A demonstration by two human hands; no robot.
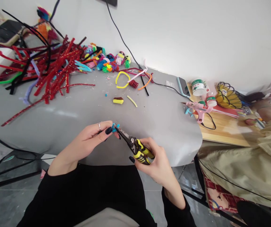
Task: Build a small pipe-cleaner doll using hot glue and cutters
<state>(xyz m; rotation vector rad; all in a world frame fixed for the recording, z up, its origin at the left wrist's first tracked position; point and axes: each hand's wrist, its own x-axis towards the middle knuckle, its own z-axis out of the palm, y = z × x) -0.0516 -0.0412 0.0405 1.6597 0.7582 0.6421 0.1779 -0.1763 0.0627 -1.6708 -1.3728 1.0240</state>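
My left hand (95, 136) pinches a small blue pipe cleaner piece (115, 127) between thumb and fingers, above the front part of the grey tabletop. Wrapped around the yellow and black handles of the pliers (136, 145) is my right hand (156, 161). The pliers' long jaws point up and left, with their tips at the blue piece; whether they grip it is hard to see. Beyond my hands lie a small yellow and brown bundle (118, 100) and a short pale yellow pipe cleaner (132, 101).
A heap of red pipe cleaners (59, 67) covers the back left, beside several colourful small figures (107, 61). At the right are a phone (183, 87), a pink glue gun (198, 110) and tubs (198, 87). Another person's sleeve (265, 138) is at the far right.
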